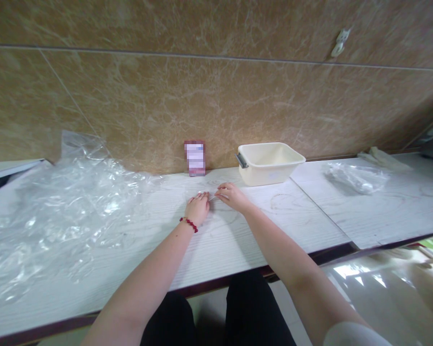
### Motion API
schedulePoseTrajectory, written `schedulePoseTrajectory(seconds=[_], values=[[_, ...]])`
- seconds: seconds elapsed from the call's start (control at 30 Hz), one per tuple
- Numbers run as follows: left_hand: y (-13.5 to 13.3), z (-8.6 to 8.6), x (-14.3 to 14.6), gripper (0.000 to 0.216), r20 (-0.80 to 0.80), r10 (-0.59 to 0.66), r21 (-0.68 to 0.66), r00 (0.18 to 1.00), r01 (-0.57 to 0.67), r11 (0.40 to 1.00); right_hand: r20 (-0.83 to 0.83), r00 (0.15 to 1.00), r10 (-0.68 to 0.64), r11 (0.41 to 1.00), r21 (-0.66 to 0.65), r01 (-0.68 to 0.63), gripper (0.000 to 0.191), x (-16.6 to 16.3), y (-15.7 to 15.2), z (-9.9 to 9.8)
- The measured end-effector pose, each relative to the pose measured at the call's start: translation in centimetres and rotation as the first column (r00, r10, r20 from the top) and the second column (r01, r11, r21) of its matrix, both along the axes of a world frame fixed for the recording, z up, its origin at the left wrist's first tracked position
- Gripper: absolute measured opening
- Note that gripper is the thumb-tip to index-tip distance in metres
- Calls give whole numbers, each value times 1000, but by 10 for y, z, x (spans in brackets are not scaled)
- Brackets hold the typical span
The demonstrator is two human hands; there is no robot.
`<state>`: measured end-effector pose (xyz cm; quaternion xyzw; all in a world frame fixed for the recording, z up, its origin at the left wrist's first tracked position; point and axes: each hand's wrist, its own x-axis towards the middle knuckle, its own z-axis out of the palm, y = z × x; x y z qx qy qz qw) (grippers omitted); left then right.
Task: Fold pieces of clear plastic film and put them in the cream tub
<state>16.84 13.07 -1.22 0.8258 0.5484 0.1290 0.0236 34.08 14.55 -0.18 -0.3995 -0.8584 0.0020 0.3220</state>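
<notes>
My left hand (197,208), a red bead bracelet at its wrist, lies on the white wood-grain table (223,245) with its fingers stretched forward. Its fingertips press down by a thin clear plastic piece (212,197), mostly hidden and hard to make out. Just to the right, my right hand (232,197) is closed in a pinch at the edge of that plastic. A cream plastic tub (269,174) with a grey handle stands behind my right hand. Beyond my left hand, a blurred card with a red border (195,158) leans upright against the wall.
A large heap of clear plastic bags (72,211) covers the table's left side. Further right lie a smaller bundle of clear plastic (357,178) and a pale cloth-like item (382,158). A brown marbled wall (147,96) rises along the back edge.
</notes>
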Motion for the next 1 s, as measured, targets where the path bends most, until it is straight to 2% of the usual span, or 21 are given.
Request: schedulePoseTrajectory(seconds=[0.23, 0.43, 0.57, 0.67, 0.73, 0.77, 0.87, 0.93, 1.0], values=[[1, 0, -1, 40, -16, 2, 19, 1000, -2, 1000, 10, 1000, 3, 1000, 4, -3, 19, 0, -2, 4], [-3, 11, -1, 37, 0, -3, -5, 1000, 3, 1000, -38, 999, 12, 1000, -3, -12, 18, -1, -3, 4], [-7, 21, -6, 39, 78, 28, -69, 997, -23, 997, -156, 987, -41, 999, 7, 43, 26, -2, -4, 5], [-9, 30, -14, 40, 240, 38, -173, 970, 5, 985, -315, 941, -122, 992, -12, 125, 40, -1, -4, 5], [-11, 37, -20, 41, 435, 35, -236, 900, 77, 969, -419, 894, -160, 987, -78, 140, 48, 0, -4, 5], [-12, 41, -23, 41, 548, 36, -267, 836, 134, 954, -470, 865, -176, 983, -127, 131, 51, 0, -4, 5], [-17, 56, -29, 44, 811, 136, -386, 569, 345, 856, -626, 746, -228, 951, -307, 32, 55, 0, -2, 4], [-19, 65, -33, 44, 871, 255, -448, 420, 466, 763, -710, 648, -276, 894, -438, -99, 50, -1, -1, 5], [-19, 69, -35, 43, 881, 355, -472, 311, 547, 691, -753, 570, -330, 783, -555, -280, 44, -2, -2, 6]])
